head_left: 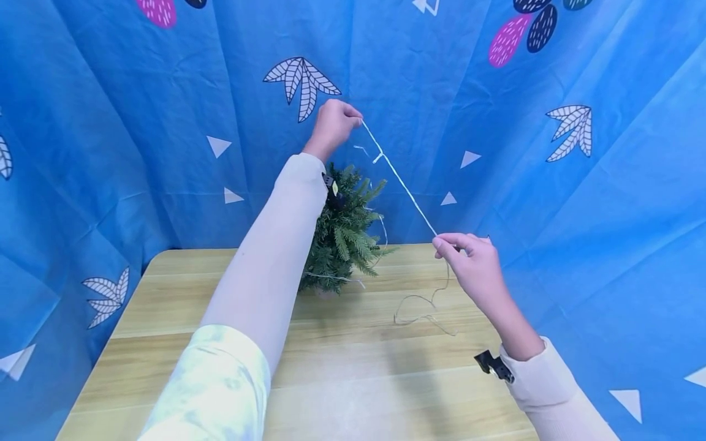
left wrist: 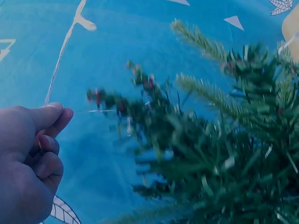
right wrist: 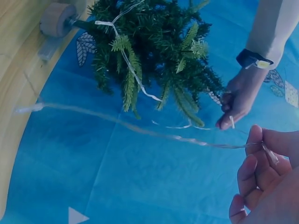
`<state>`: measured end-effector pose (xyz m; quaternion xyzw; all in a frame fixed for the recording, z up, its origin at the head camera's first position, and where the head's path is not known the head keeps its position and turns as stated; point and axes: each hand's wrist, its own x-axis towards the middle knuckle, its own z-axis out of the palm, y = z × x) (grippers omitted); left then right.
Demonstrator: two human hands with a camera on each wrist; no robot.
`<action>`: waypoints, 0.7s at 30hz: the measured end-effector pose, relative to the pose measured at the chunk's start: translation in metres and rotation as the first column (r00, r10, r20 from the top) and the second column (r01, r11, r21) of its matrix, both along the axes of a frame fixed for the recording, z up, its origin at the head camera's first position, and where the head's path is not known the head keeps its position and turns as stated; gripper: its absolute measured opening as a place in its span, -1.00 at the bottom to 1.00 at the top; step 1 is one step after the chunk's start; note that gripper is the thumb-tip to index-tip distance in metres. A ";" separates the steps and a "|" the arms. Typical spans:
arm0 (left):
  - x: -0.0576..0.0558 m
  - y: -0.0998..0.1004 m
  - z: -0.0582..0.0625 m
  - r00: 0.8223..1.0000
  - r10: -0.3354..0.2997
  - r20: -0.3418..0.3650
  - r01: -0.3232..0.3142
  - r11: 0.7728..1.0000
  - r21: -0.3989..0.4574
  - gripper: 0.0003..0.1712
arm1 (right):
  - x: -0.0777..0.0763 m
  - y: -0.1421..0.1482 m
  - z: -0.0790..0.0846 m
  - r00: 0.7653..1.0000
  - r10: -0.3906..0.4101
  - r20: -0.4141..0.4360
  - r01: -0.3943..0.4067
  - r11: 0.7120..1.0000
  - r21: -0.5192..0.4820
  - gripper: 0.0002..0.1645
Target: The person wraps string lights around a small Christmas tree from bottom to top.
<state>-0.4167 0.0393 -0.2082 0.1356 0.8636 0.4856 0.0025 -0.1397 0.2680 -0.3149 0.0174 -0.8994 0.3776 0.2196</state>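
A small artificial Christmas tree (head_left: 349, 239) stands at the table's back, partly hidden by the left arm. My left hand (head_left: 333, 125) is raised above it and pinches a thin wire of string lights (head_left: 406, 188) between thumb and index finger. The wire runs taut down to my right hand (head_left: 469, 260), which pinches it too, right of the tree. Below the right hand, the loose end trails in a curve onto the table. More of the lights (right wrist: 133, 74) drape across the branches. In the left wrist view, a strand also leads from the fingers toward the green branches (left wrist: 201, 140).
The wooden table (head_left: 342, 373) extends toward me. A blue patterned curtain (head_left: 419, 73) hangs behind and beside it. The tree's round wooden base (right wrist: 57, 19) shows in the right wrist view. A dark wrist strap (right wrist: 254, 59) is on the left wrist.
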 end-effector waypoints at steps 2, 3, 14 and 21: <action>-0.001 -0.005 -0.002 1.000 0.011 -0.005 -0.011 1.000 0.016 -0.72 | 0.001 -0.001 0.001 1.000 0.002 -0.005 -0.002 1.000 0.004 -0.66; -0.002 -0.007 -0.004 1.000 0.017 -0.004 -0.016 1.000 0.025 -0.72 | 0.001 -0.002 0.001 1.000 0.002 -0.007 -0.002 1.000 0.008 -0.67; -0.013 -0.036 -0.015 0.997 0.078 -0.012 -0.078 0.997 0.024 -0.71 | 0.005 0.001 0.001 1.000 0.007 -0.016 -0.006 0.999 0.034 -0.71; -0.018 -0.054 -0.018 0.991 0.132 0.013 -0.133 0.990 0.042 -0.71 | 0.007 0.003 0.000 1.000 0.010 -0.006 -0.010 0.999 0.034 -0.70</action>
